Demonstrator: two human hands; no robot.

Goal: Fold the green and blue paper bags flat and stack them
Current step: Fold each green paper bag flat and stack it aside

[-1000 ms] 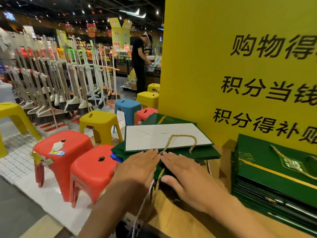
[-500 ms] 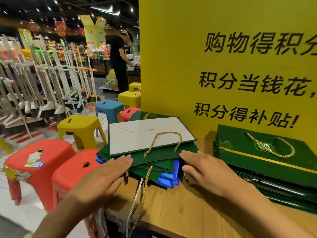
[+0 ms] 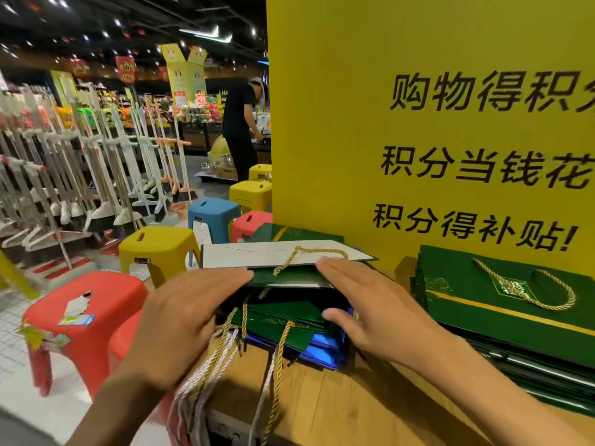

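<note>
Pile of flat green and blue bags sits at the left end of the desk. Blue bags are at the bottom, and cord handles hang over the desk edge at 6 o'clock. Top bag shows a white face with a gold cord on it; its near edge is raised off the lower bags.

Left grip: fingers straight and together, flat against the pile's 9 o'clock side.

Right grip: fingers straight on the upper green layer at 3 o'clock, thumb against a lower green bag, not curled round anything.

2nd stack of green bags lies at 3 o'clock of the pile, apart from it. Yellow sign stands at 12 o'clock. Red stool, yellow stool and blue stool are at 9 to 11 o'clock.
</note>
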